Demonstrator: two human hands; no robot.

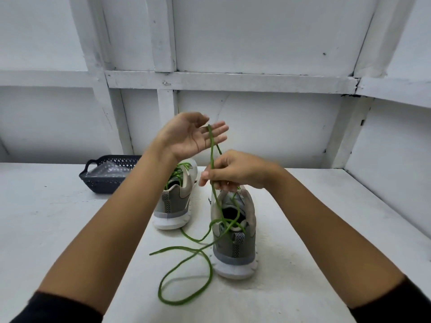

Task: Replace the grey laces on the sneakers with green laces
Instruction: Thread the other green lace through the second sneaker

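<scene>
Green lace (211, 271) loops nearest; fingers (205, 177) of right hand (235, 171) pinch it; left hand (189, 136) spread.

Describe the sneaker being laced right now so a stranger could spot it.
On the white table, look right for the nearer grey white-soled sneaker, heel toward the camera. Unlike the farther matching sneaker, it trails a loose green lace across the tabletop.

Even, bright, diffuse light; soft shadows; wide-angle edge bending; slight softness.
</scene>
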